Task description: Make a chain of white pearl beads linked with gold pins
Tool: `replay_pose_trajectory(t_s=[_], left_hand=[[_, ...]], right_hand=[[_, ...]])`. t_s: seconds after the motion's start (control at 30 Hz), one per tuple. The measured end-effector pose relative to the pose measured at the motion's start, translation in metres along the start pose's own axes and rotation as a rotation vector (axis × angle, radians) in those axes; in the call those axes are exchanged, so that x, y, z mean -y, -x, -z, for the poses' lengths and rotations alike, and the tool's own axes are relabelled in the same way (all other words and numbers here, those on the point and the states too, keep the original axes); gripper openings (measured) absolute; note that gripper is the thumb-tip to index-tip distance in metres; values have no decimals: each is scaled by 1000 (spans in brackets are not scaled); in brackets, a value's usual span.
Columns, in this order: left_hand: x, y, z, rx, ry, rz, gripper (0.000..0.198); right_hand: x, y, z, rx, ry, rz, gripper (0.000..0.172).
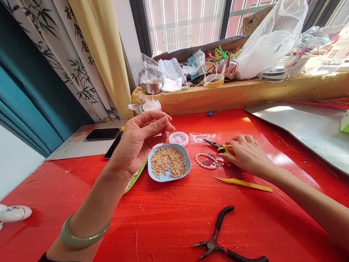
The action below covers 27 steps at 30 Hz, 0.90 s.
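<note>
Being gripped by the fingers [236,143] of the right hand [251,155], yellow-handled pliers [214,144] beside a pearl bracelet [207,167], left hand [143,140] pinched closed, anything held there indiscernible, gold beads [172,159] in a nearby blue dish [171,179], yellow tweezers [244,182] laid on red worktop [172,234].

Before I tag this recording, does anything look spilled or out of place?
Slightly: wire-like strands lie loose on the red table, left of the black-handled pliers, looking like stray scraps. The blue bowl of golden beads sits upright; nothing looks clearly damaged.
</note>
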State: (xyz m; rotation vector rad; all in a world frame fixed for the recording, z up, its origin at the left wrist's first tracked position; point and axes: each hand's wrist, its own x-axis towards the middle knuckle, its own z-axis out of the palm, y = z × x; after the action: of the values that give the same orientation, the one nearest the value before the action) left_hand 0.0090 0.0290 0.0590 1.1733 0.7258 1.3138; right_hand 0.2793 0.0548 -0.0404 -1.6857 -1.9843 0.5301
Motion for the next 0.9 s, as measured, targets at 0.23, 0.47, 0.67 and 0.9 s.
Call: replay_pose_trajectory(t_s=[0.23,0.47,0.67,0.9], left_hand=[[2,-3,0,-97,99,25,8],[11,-18,18,-336,189,-145,6],[15,-28,35,-442,231,-209,10],[16,-33,47,-501,234,-232,14]], right_hand=[[82,31,-4,398,-553,239,33],[84,29,-18,585,-1025,104,27],[84,27,-17,651,-1218,-24,36],[87,31,-17,611,-1232,-69,23]])
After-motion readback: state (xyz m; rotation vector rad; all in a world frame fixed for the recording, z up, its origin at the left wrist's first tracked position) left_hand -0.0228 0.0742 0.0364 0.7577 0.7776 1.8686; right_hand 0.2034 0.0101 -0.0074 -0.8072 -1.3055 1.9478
